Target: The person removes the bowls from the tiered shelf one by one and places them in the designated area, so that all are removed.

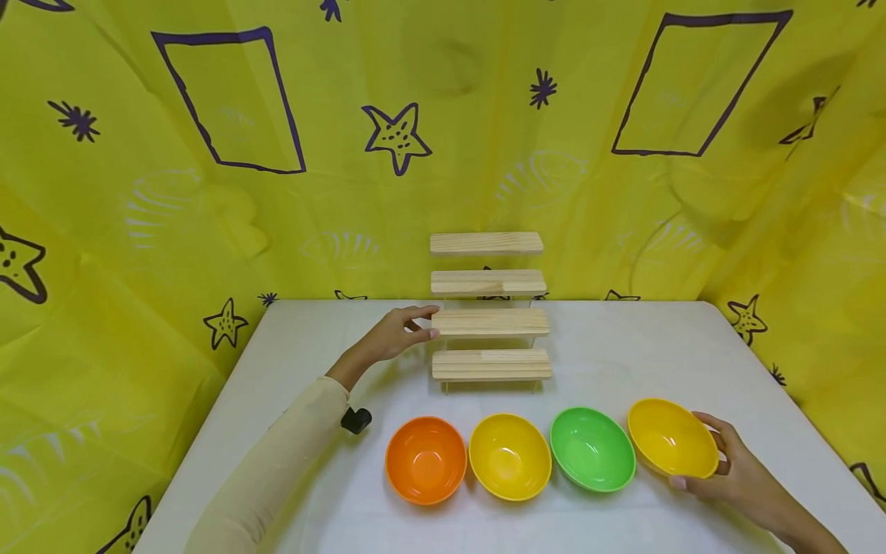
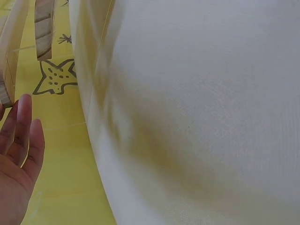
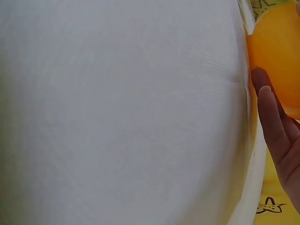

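Observation:
A tiered display stand with several pale wooden shelves (image 1: 491, 323) on see-through supports stands at the back middle of the white table. My left hand (image 1: 391, 335) pinches the left end of one middle shelf between thumb and fingers; the left wrist view shows the fingers (image 2: 21, 136) against the wood. With my right hand (image 1: 744, 481) I grip the right side of a yellow bowl (image 1: 671, 438), which is tilted at the right end of a row. In the right wrist view, fingers (image 3: 272, 122) lie along the outside of this bowl.
Left of the held bowl, a green bowl (image 1: 593, 450), another yellow bowl (image 1: 510, 458) and an orange bowl (image 1: 425, 462) form a row along the front of the table (image 1: 332, 508). A yellow patterned curtain (image 1: 457, 69) surrounds the table at the back and sides.

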